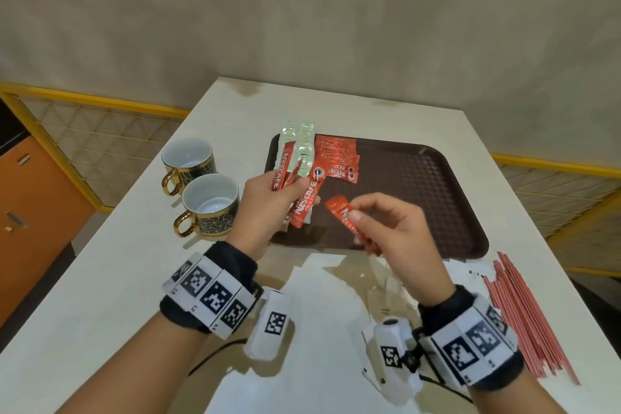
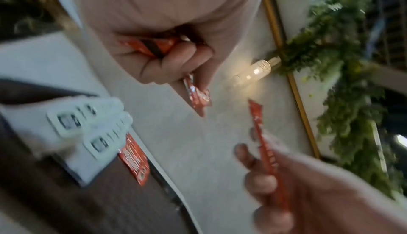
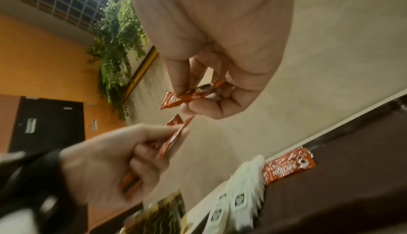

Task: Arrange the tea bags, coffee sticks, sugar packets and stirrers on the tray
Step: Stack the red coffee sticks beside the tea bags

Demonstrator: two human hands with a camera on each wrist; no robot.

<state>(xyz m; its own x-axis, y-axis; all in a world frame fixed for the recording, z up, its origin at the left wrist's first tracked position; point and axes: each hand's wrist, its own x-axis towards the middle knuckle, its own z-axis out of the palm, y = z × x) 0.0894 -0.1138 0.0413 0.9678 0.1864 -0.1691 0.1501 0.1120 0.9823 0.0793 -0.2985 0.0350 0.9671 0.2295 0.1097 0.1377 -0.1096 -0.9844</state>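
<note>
A brown tray (image 1: 420, 185) lies on the white table. Pale green tea bags (image 1: 304, 148) lie in its far left corner, with a row of red coffee sticks (image 1: 337, 161) beside them. Above the tray's left edge my left hand (image 1: 289, 182) grips a bunch of red coffee sticks (image 1: 304, 205). Just to the right, my right hand (image 1: 356, 216) pinches a single red coffee stick (image 1: 347, 222) between thumb and fingers, apart from the bunch. White sugar packets (image 1: 329, 292) lie on the table below my hands. Red stirrers (image 1: 524, 319) lie in a heap at the near right.
Two dark patterned cups with gold handles (image 1: 208, 202) stand left of the tray. The right half of the tray holds nothing. A yellow railing (image 1: 100, 104) runs beyond the table's left and right edges, and a beige wall is close behind the table.
</note>
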